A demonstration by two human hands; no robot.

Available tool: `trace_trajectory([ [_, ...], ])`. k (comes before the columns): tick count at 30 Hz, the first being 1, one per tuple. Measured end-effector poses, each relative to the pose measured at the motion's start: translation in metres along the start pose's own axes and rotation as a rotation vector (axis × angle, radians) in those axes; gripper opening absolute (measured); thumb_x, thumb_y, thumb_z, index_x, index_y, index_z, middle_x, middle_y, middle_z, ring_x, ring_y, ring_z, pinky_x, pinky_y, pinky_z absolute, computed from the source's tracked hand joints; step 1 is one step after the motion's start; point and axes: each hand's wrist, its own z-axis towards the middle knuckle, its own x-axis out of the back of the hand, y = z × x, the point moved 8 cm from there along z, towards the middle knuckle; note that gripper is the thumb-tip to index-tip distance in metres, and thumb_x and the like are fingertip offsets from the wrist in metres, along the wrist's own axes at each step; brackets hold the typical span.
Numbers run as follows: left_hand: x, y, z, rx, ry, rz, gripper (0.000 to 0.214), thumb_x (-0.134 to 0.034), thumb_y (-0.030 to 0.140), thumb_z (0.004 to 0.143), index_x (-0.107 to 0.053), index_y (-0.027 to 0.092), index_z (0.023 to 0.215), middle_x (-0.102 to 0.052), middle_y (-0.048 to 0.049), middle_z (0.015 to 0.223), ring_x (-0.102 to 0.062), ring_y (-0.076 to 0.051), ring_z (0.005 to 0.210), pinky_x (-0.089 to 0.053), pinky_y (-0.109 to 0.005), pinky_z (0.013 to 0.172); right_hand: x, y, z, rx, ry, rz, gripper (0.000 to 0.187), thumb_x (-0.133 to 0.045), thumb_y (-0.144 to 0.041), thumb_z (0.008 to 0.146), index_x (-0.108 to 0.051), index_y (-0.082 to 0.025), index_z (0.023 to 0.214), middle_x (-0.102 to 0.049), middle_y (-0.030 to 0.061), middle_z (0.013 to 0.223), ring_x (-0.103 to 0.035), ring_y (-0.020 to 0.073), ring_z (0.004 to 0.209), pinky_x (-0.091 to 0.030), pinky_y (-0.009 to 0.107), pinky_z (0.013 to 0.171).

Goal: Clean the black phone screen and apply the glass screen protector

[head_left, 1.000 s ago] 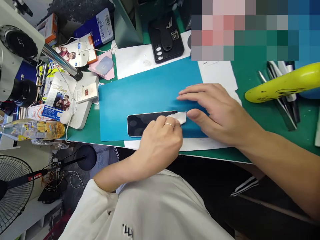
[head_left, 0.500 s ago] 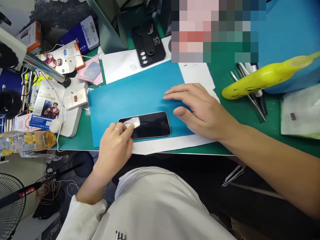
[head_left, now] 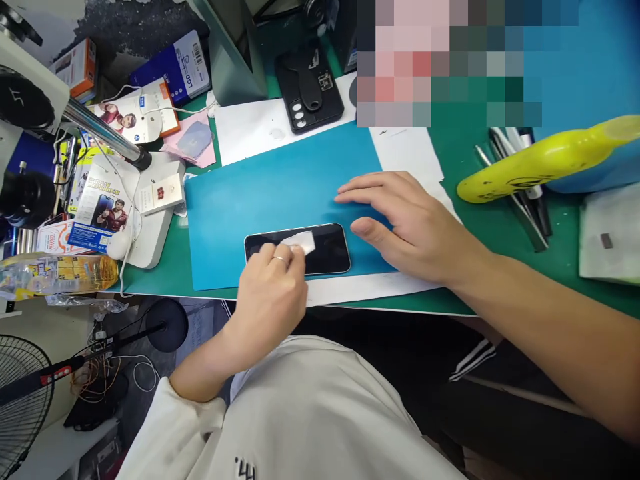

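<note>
A smartphone (head_left: 327, 252) with a dark screen lies flat, face up, on a blue work mat (head_left: 280, 180). My left hand (head_left: 275, 287), a ring on one finger, is closed on a small white wipe (head_left: 305, 241) and presses it against the screen. The hand covers the phone's lower left part. To the right of the phone, my right hand (head_left: 405, 223) hovers over the mat with fingers stretched out and thumb apart. Nothing is in it.
A black phone case (head_left: 313, 100) lies behind the mat. At right are a yellow squeeze bottle (head_left: 530, 167), several pen-like tools (head_left: 525, 207) and a white packet (head_left: 613, 230). Boxes (head_left: 107, 207), a metal stand arm (head_left: 107, 130) and a drink bottle (head_left: 60, 275) crowd the left.
My left hand has slid the white wipe rightward along the phone screen, from its left end to past the middle. My right hand holds nearly the same pose. The whole view has shifted slightly.
</note>
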Motion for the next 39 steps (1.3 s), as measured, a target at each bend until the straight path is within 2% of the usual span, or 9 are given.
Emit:
trace_trajectory([
  [4, -0.001, 0.018, 0.008, -0.048, -0.01, 0.003, 0.027, -0.046, 0.001, 0.09, -0.062, 0.009, 0.11, -0.061, -0.0081, 0.088, -0.052, -0.022, 0.077, -0.041, -0.036, 0.063, 0.0, 0.002, -0.002, -0.011, 0.002, -0.028, 0.047, -0.044, -0.057, 0.103, -0.067, -0.022, 0.123, -0.068, 0.0164, 0.126, -0.062, 0.0328, 0.122, -0.05, 0.052, 0.105],
  [6, 0.0, 0.016, 0.004, -0.053, -0.017, -0.012, 0.027, -0.047, 0.001, 0.089, -0.062, 0.01, 0.109, -0.06, -0.0071, 0.088, -0.052, -0.022, 0.076, -0.04, -0.036, 0.063, -0.001, 0.003, -0.002, -0.024, 0.0, -0.034, 0.048, -0.043, -0.059, 0.102, -0.068, -0.023, 0.123, -0.069, 0.0155, 0.126, -0.062, 0.033, 0.121, -0.051, 0.052, 0.104],
  [12, 0.004, -0.037, -0.02, 0.122, -0.018, 0.038, 0.034, -0.051, 0.006, 0.094, -0.063, 0.017, 0.123, -0.066, -0.0058, 0.095, -0.054, -0.023, 0.081, -0.042, -0.037, 0.067, -0.004, 0.003, 0.0, -0.042, -0.025, -0.013, 0.049, -0.044, -0.059, 0.102, -0.068, -0.023, 0.124, -0.068, 0.015, 0.127, -0.06, 0.0333, 0.124, -0.05, 0.054, 0.106],
  [15, 0.006, -0.046, -0.022, 0.144, 0.022, 0.066, 0.034, -0.047, 0.006, 0.095, -0.064, 0.016, 0.122, -0.066, -0.0056, 0.091, -0.052, -0.022, 0.077, -0.041, -0.036, 0.066, -0.004, 0.003, 0.0, -0.049, -0.036, -0.008, 0.046, -0.043, -0.059, 0.103, -0.067, -0.026, 0.125, -0.068, 0.0122, 0.128, -0.06, 0.032, 0.124, -0.05, 0.054, 0.106],
  [23, 0.0, 0.003, -0.006, 0.008, 0.061, 0.058, 0.028, -0.05, 0.003, 0.09, -0.063, 0.007, 0.115, -0.061, -0.0067, 0.087, -0.052, -0.021, 0.075, -0.039, -0.036, 0.062, -0.005, 0.003, -0.002, -0.014, -0.03, -0.024, 0.05, -0.043, -0.059, 0.102, -0.068, -0.021, 0.123, -0.068, 0.0164, 0.127, -0.061, 0.0331, 0.123, -0.05, 0.053, 0.105],
  [26, 0.001, 0.002, -0.015, -0.003, 0.039, 0.047, 0.029, -0.051, 0.003, 0.089, -0.062, 0.009, 0.115, -0.061, -0.0055, 0.086, -0.051, -0.02, 0.074, -0.038, -0.036, 0.061, -0.004, 0.004, -0.002, -0.014, -0.021, -0.036, 0.047, -0.044, -0.058, 0.103, -0.068, -0.022, 0.122, -0.068, 0.0162, 0.126, -0.061, 0.0332, 0.122, -0.052, 0.052, 0.103],
  [29, 0.002, -0.017, -0.027, 0.039, -0.016, 0.028, 0.032, -0.051, 0.005, 0.091, -0.061, 0.014, 0.121, -0.063, -0.0051, 0.09, -0.052, -0.021, 0.077, -0.039, -0.036, 0.063, -0.004, 0.003, -0.002, -0.019, -0.022, -0.042, 0.046, -0.044, -0.057, 0.103, -0.067, -0.022, 0.123, -0.068, 0.0165, 0.126, -0.062, 0.0326, 0.121, -0.052, 0.052, 0.102],
  [32, 0.001, -0.031, -0.025, 0.088, -0.016, 0.039, 0.033, -0.048, 0.005, 0.094, -0.06, 0.016, 0.123, -0.063, -0.0053, 0.09, -0.052, -0.022, 0.078, -0.041, -0.036, 0.065, -0.005, 0.002, 0.0, -0.015, -0.031, -0.035, 0.047, -0.043, -0.058, 0.103, -0.067, -0.022, 0.123, -0.068, 0.0161, 0.127, -0.061, 0.0327, 0.122, -0.051, 0.053, 0.104],
  [39, -0.005, 0.004, -0.003, -0.017, 0.027, 0.036, 0.025, -0.048, 0.001, 0.091, -0.063, 0.012, 0.108, -0.06, -0.007, 0.088, -0.052, -0.02, 0.076, -0.036, -0.036, 0.062, -0.006, 0.006, -0.002, -0.043, -0.021, -0.045, 0.045, -0.042, -0.057, 0.104, -0.067, -0.025, 0.123, -0.068, 0.013, 0.127, -0.061, 0.0323, 0.124, -0.05, 0.054, 0.106],
])
